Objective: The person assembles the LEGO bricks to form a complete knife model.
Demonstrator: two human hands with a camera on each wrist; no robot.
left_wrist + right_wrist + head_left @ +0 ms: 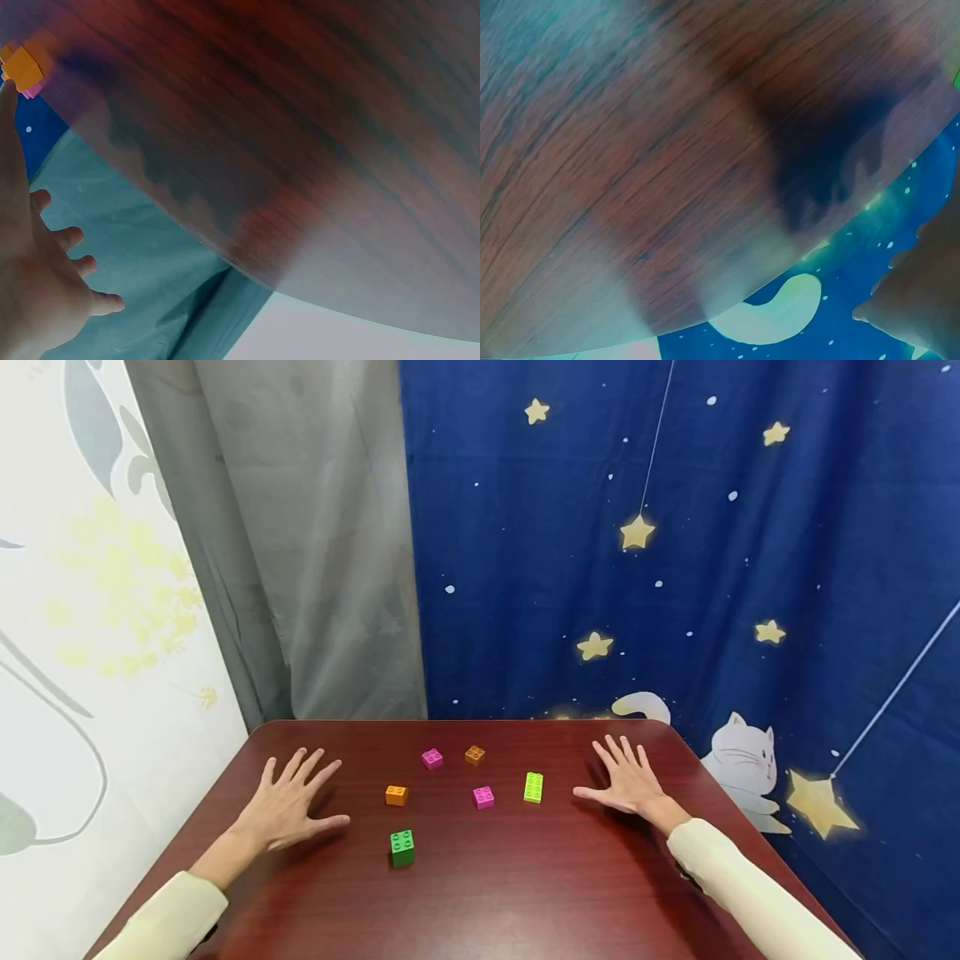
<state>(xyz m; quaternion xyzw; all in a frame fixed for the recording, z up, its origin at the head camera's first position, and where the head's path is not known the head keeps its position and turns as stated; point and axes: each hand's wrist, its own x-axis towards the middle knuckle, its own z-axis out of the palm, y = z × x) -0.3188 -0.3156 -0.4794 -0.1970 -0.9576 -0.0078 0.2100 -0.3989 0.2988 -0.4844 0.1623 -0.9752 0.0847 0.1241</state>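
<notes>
Wood-grained table (495, 893): six studded toy bricks (483, 797), green brick (402, 848) nearest, lime brick (533, 787) rightmost, lie between left hand (281, 807) and right hand (628, 782), both empty, fingers (323, 776) spread wide.

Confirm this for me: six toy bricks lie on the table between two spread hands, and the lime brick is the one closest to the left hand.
Wrong hand: the lime brick is closest to the right hand, as the head view shows. The rest stands.
</notes>
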